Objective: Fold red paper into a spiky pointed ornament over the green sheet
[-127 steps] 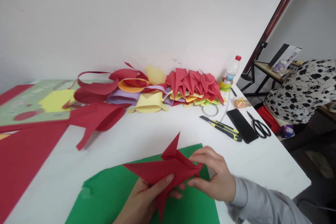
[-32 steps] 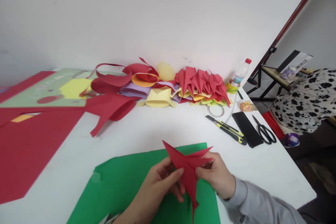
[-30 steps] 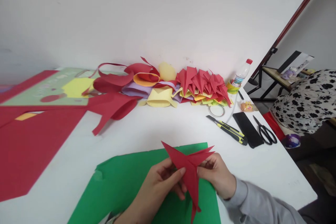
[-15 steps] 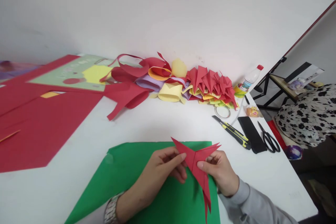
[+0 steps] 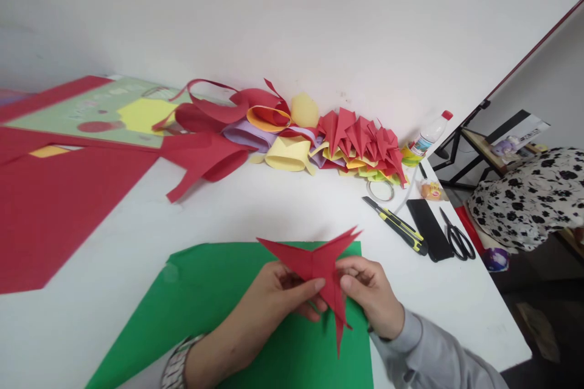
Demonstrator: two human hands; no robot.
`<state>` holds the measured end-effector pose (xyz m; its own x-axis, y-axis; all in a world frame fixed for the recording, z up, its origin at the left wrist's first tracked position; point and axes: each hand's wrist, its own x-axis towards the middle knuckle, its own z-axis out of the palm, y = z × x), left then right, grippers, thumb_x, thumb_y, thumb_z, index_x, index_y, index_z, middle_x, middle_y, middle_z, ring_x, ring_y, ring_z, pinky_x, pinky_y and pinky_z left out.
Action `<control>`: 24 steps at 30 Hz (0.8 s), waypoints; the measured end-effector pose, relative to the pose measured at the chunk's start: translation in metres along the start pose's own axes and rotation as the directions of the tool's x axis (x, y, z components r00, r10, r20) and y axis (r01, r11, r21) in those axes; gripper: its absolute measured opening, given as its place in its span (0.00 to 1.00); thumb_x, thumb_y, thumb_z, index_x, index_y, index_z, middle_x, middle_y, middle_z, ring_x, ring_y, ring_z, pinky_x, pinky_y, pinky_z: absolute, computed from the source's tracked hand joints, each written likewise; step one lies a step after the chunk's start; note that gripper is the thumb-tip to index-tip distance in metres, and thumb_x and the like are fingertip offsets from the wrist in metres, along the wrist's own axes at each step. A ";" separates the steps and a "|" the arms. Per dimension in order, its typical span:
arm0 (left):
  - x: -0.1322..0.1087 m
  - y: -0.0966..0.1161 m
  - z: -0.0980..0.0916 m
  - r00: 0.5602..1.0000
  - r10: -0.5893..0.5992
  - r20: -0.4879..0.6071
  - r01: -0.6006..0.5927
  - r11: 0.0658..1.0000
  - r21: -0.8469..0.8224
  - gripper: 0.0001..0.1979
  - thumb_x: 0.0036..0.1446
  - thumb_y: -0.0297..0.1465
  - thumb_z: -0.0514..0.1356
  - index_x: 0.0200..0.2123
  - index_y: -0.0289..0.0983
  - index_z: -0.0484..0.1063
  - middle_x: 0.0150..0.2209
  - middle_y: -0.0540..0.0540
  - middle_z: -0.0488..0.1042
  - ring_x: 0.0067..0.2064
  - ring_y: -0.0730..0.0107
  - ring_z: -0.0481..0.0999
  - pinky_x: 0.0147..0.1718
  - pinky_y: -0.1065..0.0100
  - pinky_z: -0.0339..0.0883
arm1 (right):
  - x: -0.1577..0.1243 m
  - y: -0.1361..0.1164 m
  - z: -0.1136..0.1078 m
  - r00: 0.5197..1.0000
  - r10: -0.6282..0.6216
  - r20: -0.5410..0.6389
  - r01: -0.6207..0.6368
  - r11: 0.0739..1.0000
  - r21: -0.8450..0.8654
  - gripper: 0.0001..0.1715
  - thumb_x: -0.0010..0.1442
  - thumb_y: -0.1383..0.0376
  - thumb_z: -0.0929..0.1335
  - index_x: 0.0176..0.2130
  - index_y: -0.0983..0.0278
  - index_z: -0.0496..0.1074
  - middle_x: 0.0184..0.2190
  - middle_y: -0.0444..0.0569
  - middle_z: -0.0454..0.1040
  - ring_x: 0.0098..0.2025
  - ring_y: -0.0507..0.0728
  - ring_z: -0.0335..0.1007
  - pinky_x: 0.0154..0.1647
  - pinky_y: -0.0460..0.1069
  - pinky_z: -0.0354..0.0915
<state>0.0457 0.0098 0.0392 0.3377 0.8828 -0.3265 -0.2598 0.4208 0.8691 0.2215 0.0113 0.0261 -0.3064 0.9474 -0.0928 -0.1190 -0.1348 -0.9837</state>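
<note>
A folded red paper shape (image 5: 319, 264) with pointed wings and a long tail is held above a green paper sheet (image 5: 214, 304). My left hand (image 5: 278, 298) pinches its middle from the left, thumb on top. From the right, my right hand (image 5: 371, 295) grips the same fold with fingers closed. Both hands hover over the green sheet near the white table's (image 5: 255, 213) front edge.
A heap of folded red, yellow and purple paper (image 5: 314, 140) lies along the wall. Large red sheets (image 5: 59, 200) cover the left. To the right lie a tape ring (image 5: 381, 189), utility knives (image 5: 396, 225), a black case (image 5: 429, 229), scissors (image 5: 456, 237) and a bottle (image 5: 429, 134). A person in a floral top (image 5: 529, 197) sits far right.
The red shape was turned in my hands from lying sideways to wings up and tail down. It has risen a little, and the view shifted left.
</note>
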 end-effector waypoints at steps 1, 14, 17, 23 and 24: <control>0.000 0.002 -0.001 0.999 0.014 -0.033 -0.015 1.000 -0.020 0.09 0.44 0.36 0.70 0.25 0.36 0.81 0.21 0.47 0.80 0.24 0.68 0.77 0.23 0.72 0.71 | 0.000 0.001 -0.001 1.000 -0.006 0.018 0.006 1.000 0.004 0.23 0.49 0.48 0.74 0.37 0.62 0.76 0.21 0.42 0.72 0.21 0.50 0.64 0.23 0.45 0.61; -0.002 0.011 -0.001 0.986 -0.030 -0.167 -0.022 0.954 -0.299 0.10 0.36 0.34 0.74 0.25 0.39 0.81 0.28 0.47 0.82 0.34 0.62 0.80 0.28 0.71 0.75 | -0.002 -0.005 -0.005 0.960 -0.198 -0.197 0.150 0.960 -0.236 0.11 0.44 0.66 0.77 0.32 0.61 0.78 0.28 0.45 0.77 0.27 0.52 0.68 0.28 0.46 0.66; -0.002 0.010 -0.001 0.984 -0.047 -0.171 -0.008 0.952 -0.306 0.11 0.36 0.34 0.75 0.26 0.39 0.81 0.28 0.48 0.82 0.34 0.63 0.80 0.28 0.71 0.75 | -0.001 -0.005 -0.005 0.968 -0.161 -0.192 0.130 0.978 -0.161 0.13 0.43 0.65 0.78 0.32 0.61 0.77 0.26 0.44 0.76 0.26 0.52 0.69 0.26 0.46 0.66; 0.001 0.006 -0.002 0.978 -0.079 -0.193 0.011 0.944 -0.329 0.12 0.34 0.34 0.75 0.26 0.39 0.81 0.28 0.50 0.82 0.33 0.64 0.80 0.28 0.71 0.76 | 0.000 -0.005 -0.004 0.963 -0.179 -0.204 0.155 0.980 -0.127 0.13 0.50 0.59 0.74 0.36 0.62 0.75 0.27 0.45 0.76 0.24 0.51 0.68 0.27 0.47 0.67; 0.001 0.006 -0.002 0.978 -0.081 -0.194 0.013 0.945 -0.327 0.12 0.34 0.33 0.75 0.26 0.39 0.81 0.28 0.50 0.82 0.34 0.64 0.80 0.28 0.71 0.76 | 0.001 -0.006 -0.003 0.961 -0.178 -0.211 0.156 0.981 -0.117 0.13 0.50 0.59 0.74 0.36 0.62 0.74 0.26 0.44 0.75 0.23 0.51 0.67 0.26 0.47 0.66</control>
<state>0.0426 0.0137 0.0435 0.1756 0.8697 -0.4614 -0.5369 0.4774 0.6955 0.2250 0.0139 0.0311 -0.0737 0.9959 0.0533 -0.0543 0.0494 -0.9973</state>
